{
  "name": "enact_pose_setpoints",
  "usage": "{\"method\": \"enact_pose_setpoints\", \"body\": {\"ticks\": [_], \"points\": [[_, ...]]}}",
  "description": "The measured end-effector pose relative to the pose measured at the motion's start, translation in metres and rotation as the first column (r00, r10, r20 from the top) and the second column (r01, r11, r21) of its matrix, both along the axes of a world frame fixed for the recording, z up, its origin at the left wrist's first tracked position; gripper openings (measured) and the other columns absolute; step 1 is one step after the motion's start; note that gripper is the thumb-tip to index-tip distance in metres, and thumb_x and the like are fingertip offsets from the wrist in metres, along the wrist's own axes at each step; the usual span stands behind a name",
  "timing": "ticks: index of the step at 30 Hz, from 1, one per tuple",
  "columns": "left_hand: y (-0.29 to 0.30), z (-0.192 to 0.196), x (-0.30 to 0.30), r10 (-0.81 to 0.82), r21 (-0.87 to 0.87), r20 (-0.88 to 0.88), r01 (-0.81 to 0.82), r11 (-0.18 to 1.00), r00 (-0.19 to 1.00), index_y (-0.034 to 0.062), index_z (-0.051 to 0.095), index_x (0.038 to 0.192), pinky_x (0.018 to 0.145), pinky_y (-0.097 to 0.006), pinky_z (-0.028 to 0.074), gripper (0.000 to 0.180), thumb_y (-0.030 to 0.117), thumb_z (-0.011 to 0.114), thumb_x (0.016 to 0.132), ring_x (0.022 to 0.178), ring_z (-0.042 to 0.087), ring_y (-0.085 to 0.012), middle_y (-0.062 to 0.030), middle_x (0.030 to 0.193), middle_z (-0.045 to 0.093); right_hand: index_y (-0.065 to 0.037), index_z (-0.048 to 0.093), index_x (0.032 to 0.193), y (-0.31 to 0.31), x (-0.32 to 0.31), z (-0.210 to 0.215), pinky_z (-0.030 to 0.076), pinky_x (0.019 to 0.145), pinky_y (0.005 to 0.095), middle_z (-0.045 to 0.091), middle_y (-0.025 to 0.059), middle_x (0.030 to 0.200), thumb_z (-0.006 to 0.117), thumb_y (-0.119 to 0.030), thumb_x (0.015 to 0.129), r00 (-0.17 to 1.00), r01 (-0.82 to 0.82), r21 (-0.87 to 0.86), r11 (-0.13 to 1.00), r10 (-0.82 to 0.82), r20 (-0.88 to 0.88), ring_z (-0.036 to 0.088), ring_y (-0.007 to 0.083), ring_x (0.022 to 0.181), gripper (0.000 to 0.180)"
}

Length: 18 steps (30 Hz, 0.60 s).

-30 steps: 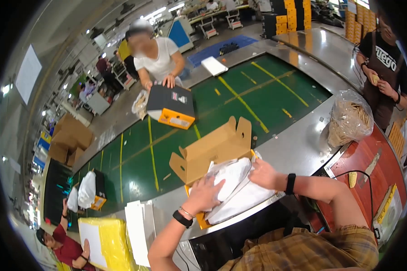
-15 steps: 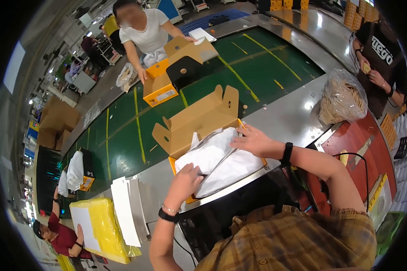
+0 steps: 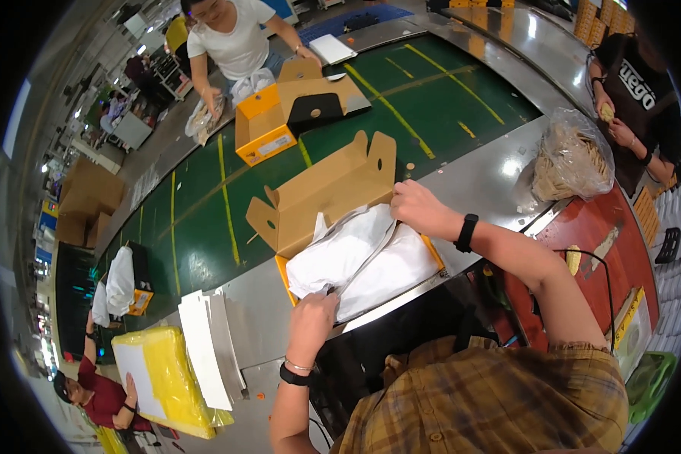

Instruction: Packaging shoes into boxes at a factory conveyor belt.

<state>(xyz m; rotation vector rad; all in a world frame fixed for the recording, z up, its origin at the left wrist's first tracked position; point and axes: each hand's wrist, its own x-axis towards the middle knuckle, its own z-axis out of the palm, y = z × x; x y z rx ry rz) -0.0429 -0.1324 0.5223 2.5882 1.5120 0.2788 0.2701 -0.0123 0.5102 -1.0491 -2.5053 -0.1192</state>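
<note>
In front of me an orange shoebox with a raised brown cardboard lid stands open at the belt's near edge. White tissue paper fills it and covers what lies underneath. My left hand is closed at the box's near left corner, its fingertips pinching the paper's edge. Up at the far right corner, beside the lid's end flap, my right hand pinches the other end of that edge with bent fingers. A fold of paper runs between the two hands.
A green conveyor belt carries another open orange box, near a person in white. Left of me lie white sheets and a yellow plastic-wrapped stack. To the right sit a clear bag of brown pieces and a red tabletop.
My right hand has gone from lying spread on the paper to pinching at the far right corner. My left fingers have closed on the near edge. Across the belt, a person's hand left the other box.
</note>
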Motion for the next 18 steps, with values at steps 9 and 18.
{"method": "enact_pose_setpoints", "body": {"ticks": [9,18], "points": [[0.006,-0.016,-0.001,-0.057,0.073,0.128,0.048,0.996,0.99,0.0038,0.063,0.081,0.066,-0.042,0.049,0.006,0.005,0.058,0.08,0.073,0.06,-0.033,-0.0137,0.072,0.059,-0.014,0.066,0.058,0.016,-0.004,-0.011,0.041,0.081,0.0335,0.06,0.0022,0.064,0.061,-0.018,0.06,0.967,-0.065,0.221,0.973,0.007,0.253,0.057,0.0205,0.082,0.007],[-0.012,-0.031,-0.002,0.046,0.095,0.257,-0.073,0.993,0.965,0.0008,0.066,0.082,0.064,-0.046,0.044,0.012,0.012,0.062,0.086,0.069,0.056,-0.0354,-0.0162,0.072,0.059,-0.015,0.076,0.086,-0.029,0.118,0.063,0.047,0.085,0.0401,0.069,0.0035,0.085,0.074,-0.022,0.069,0.875,0.439,-0.056,0.896,-0.441,-0.197,0.059,0.0288,0.1,0.018]]}}
